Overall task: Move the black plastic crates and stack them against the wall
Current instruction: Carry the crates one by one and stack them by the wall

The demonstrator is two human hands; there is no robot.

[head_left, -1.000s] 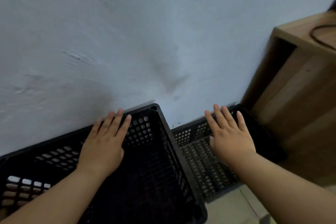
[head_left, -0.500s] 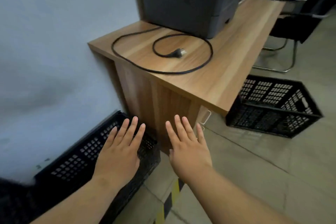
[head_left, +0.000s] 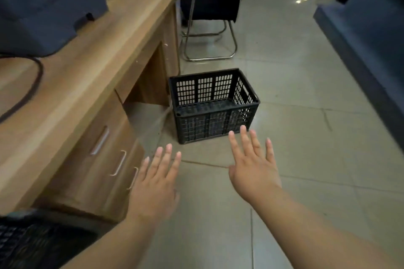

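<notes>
A black perforated plastic crate [head_left: 213, 106] stands upright on the tiled floor beside the desk's leg opening, empty. Part of another black crate [head_left: 28, 244] shows at the bottom left corner, blurred. My left hand [head_left: 156, 183] is held out flat over the floor, fingers straight and spread, holding nothing. My right hand [head_left: 254, 165] is stretched out the same way, its fingertips just short of the crate's near wall, not touching it.
A wooden desk [head_left: 91, 85] with drawers runs along the left, carrying a dark printer [head_left: 46, 4] and a black cable [head_left: 32, 85]. A black chair [head_left: 213, 13] on a metal frame stands behind the crate. A dark counter [head_left: 367, 35] edges the right.
The view has swung right, away from the wall and the crates placed there, to the crate on the open floor. Both hands have left the stacked crates and now reach out empty.
</notes>
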